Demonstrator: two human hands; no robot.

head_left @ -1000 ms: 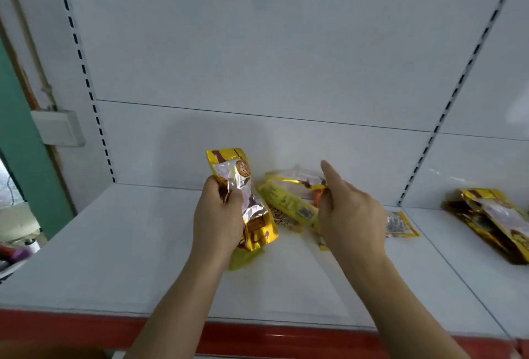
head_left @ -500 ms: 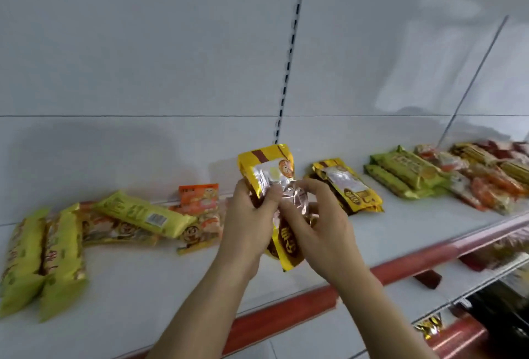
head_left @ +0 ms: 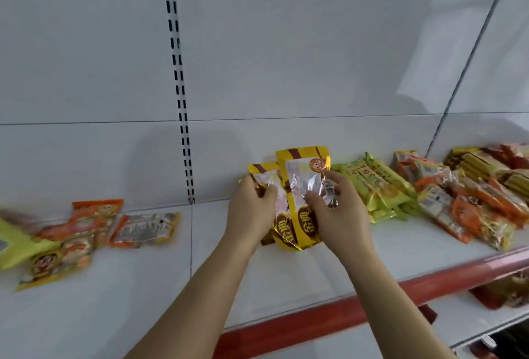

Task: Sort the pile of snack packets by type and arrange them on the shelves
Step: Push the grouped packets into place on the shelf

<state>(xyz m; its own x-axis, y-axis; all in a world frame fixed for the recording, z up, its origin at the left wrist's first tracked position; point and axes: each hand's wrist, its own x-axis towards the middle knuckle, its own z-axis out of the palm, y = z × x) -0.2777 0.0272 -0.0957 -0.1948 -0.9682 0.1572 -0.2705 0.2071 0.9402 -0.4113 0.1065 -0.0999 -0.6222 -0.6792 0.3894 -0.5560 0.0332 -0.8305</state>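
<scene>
Two gold-and-brown snack packets stand side by side at the middle of the white shelf [head_left: 286,281]. My left hand [head_left: 250,209] grips the left gold packet [head_left: 264,178] by its edge. My right hand [head_left: 336,212] pinches the right gold packet [head_left: 303,187] over its clear window. The lower ends of both packets touch or hover just above the shelf; I cannot tell which. To the right lie green packets [head_left: 375,187]. Orange and yellow packets [head_left: 469,204] are heaped further right.
At the left lies the mixed pile: an orange packet [head_left: 96,215], a silver-and-orange packet [head_left: 144,230] and yellow-green ones [head_left: 17,244]. The red shelf edge [head_left: 315,321] runs along the front. A lower shelf [head_left: 475,318] shows at the bottom right. A slotted upright [head_left: 179,86] divides the back panel.
My view swung right along the shelf. Both hands carried the gold packet to the right, and a second gold packet now stands beside it in my left hand.
</scene>
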